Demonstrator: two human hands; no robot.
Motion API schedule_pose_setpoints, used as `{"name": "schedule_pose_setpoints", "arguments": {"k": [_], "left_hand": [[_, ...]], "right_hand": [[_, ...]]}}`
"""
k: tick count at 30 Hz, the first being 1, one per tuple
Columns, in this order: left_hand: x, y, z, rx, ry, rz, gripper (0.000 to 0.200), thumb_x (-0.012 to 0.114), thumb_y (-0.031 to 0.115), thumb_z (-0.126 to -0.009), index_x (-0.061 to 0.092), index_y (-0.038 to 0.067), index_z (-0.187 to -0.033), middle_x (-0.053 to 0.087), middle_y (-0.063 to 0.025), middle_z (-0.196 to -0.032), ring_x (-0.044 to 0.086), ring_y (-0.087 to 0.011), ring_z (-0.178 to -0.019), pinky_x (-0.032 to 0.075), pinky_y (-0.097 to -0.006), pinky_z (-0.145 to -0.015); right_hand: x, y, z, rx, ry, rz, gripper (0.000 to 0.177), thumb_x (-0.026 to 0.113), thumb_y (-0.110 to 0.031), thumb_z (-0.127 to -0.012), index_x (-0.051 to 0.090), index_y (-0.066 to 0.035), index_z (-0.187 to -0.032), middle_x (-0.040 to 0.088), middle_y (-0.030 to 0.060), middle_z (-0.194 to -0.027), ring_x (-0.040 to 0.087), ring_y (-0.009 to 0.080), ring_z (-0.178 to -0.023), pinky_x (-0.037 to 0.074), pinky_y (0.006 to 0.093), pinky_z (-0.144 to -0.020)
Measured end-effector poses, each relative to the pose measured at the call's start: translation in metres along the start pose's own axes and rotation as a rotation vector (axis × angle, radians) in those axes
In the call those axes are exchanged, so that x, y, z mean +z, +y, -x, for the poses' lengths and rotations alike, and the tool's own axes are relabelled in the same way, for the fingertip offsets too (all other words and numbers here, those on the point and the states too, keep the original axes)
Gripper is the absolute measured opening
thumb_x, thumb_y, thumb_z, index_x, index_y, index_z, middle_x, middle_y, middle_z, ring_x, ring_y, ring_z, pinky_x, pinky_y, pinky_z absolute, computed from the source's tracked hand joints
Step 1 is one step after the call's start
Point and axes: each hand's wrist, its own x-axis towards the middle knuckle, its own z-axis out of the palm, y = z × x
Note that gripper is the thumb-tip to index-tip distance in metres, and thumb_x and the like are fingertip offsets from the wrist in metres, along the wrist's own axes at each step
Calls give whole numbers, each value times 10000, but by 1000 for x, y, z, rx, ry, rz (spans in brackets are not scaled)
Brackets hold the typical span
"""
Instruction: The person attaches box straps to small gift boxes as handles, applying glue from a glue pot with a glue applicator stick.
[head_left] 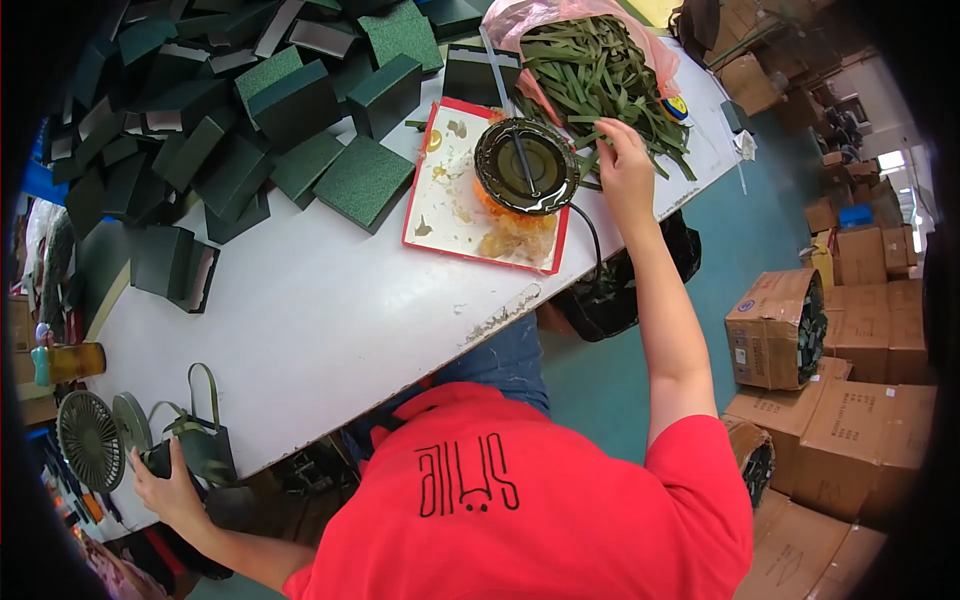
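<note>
At the lower left, my left hand (172, 492) grips a small dark green piece (156, 460) between thumb and fingers, beside a green box with a ribbon loop (212, 448). My right hand (627, 165) is at the upper right, its fingertips pinched on a green ribbon strip at the edge of a pile of ribbon strips (590, 70) in a pink plastic bag (508, 18). Left of that hand, a round black pot (525, 166) with a stick across it stands on a white tray with a red rim (408, 225), stained with yellowish residue.
Many dark green boxes (368, 182) are heaped across the back left of the white table (290, 330). A green fan (90, 440) and an amber jar (78, 361) stand at the left. A black cable hangs beside the pot. Cardboard boxes (770, 330) are stacked at right.
</note>
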Motion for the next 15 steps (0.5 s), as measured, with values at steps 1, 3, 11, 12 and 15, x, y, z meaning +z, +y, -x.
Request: {"name": "schedule_pose_setpoints", "arguments": {"k": [1,3,11,12,15], "left_hand": [[-9,10,2,-30,-37,-68,710,707,451,-852,493,31,-1383,516,-260,-1319,505,-422,-1210,414,-482,-1013],[19,-14,-12,107,-87,-32,721,701,459,-852,497,2,-1370,519,-270,-1319,502,-426,-1215,411,-472,-1023],[35,36,-6,108,97,-45,639,670,477,-867,541,73,-1345,468,-201,-1436,424,-402,-1328,359,-535,-1065],[42,42,-12,237,240,48,583,692,424,-865,566,85,-1323,493,-184,-1420,424,-392,-1332,352,-520,-1075],[34,110,-6,523,332,368,454,750,228,-828,624,69,-1234,550,-166,-1368,426,-381,-1336,337,-483,-1097]], "right_hand": [[4,1,-6,-26,-3,28,250,618,-28,-897,658,-65,-1141,660,93,-1167,668,257,-873,534,328,-745],[12,2,-16,-81,-3,110,235,620,-73,-889,666,-93,-1119,654,71,-1168,673,296,-897,541,374,-752],[24,10,-27,-168,79,156,79,656,-135,-890,684,-86,-945,665,64,-1067,668,302,-869,541,397,-714],[24,12,-27,-96,82,94,84,648,-113,-901,678,-66,-963,669,76,-1089,667,267,-823,539,351,-698],[13,4,-27,128,83,-163,154,616,-115,-949,623,-20,-1071,682,77,-1044,632,149,-749,517,272,-661]]}}
